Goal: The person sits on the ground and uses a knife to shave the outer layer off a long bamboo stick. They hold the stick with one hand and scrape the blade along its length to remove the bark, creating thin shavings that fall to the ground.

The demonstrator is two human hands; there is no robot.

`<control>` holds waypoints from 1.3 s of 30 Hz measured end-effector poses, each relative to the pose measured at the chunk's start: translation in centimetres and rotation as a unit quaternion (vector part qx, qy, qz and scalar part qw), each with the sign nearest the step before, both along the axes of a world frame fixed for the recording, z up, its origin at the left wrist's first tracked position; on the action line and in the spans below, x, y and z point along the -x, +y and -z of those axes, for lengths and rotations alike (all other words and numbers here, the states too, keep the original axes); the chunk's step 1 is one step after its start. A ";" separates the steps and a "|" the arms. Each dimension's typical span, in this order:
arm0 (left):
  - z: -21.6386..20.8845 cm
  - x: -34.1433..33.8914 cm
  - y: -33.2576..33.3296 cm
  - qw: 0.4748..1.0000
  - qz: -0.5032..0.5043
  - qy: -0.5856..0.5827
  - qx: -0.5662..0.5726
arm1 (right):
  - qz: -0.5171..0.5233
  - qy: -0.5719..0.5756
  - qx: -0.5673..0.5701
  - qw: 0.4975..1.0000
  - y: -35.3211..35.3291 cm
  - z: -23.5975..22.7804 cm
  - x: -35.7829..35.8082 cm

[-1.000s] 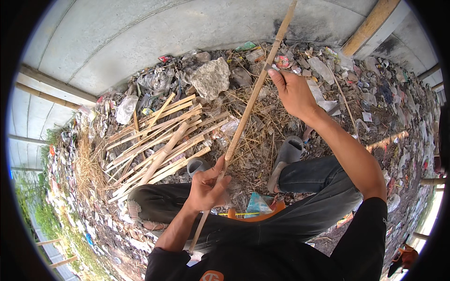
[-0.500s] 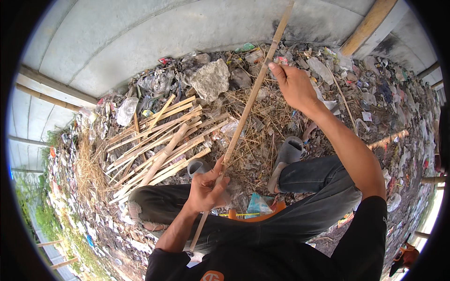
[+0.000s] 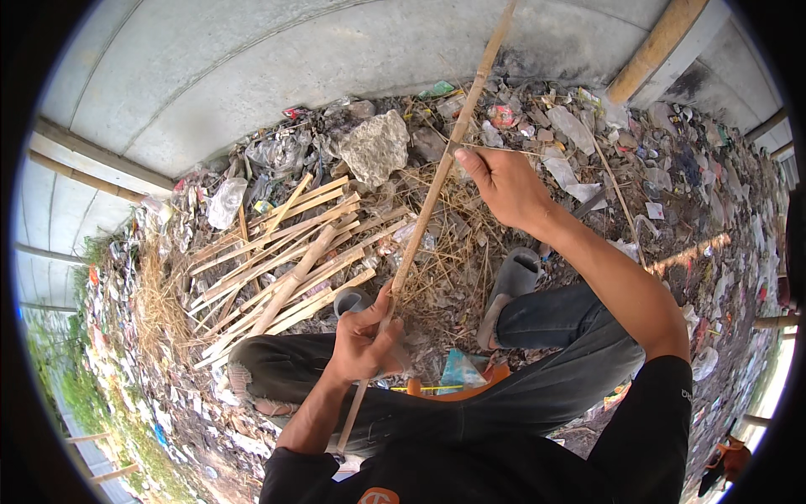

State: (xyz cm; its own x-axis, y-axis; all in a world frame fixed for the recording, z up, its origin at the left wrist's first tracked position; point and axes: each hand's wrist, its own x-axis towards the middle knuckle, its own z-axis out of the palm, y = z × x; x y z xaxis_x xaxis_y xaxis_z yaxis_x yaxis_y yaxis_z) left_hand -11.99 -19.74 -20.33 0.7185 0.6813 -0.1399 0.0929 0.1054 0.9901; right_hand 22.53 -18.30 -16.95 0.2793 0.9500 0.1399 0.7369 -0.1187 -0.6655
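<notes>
A long, thin bamboo strip (image 3: 428, 206) slants from my lap up toward the wall. My left hand (image 3: 361, 340) is closed round its lower part, above my thigh. Further up the strip, my right hand (image 3: 508, 189) is closed on what looks like a knife (image 3: 591, 203). Most of the knife is hidden by the hand; a dark end shows behind the wrist, and a dark edge meets the strip by my thumb. A thin sliver stands off the strip there. Left of the strip lies a pile of split bamboo sticks (image 3: 290, 265).
A large pale rock (image 3: 375, 149) lies near the grey wall (image 3: 252, 76). Litter and straw (image 3: 159, 294) cover the ground. My feet wear grey slippers (image 3: 516, 273). Below my legs shows part of an orange object (image 3: 483, 385), beside a blue plastic piece (image 3: 457, 370).
My right hand has slid down along the strip, toward my left hand, and a thin sliver now shows by its thumb. The strip's upper end has shifted slightly left.
</notes>
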 end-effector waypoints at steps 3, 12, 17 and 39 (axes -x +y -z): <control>-0.8 0.2 0.2 0.998 0.027 0.050 -0.010 | 0.060 -0.022 0.011 0.998 1.8 -0.6 -2.5; -1.0 0.2 0.2 0.997 0.061 0.039 -0.038 | 0.114 -0.047 0.012 0.992 1.5 -0.3 -6.1; -0.9 0.3 0.4 0.998 0.006 0.061 0.002 | -0.069 0.049 0.048 0.995 -1.2 -0.1 4.2; 0.1 -0.9 0.6 0.999 -0.024 -0.012 0.042 | -0.165 0.038 0.056 0.984 -5.6 0.3 10.9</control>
State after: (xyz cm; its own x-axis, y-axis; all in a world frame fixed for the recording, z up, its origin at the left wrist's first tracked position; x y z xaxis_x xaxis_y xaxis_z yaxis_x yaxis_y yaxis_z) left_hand -11.06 -19.13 -20.39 0.6896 0.7013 -0.1805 0.0612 0.1919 0.9795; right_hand 11.65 -23.92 -17.24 -0.0413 0.9989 0.0200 0.6968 0.0431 -0.7160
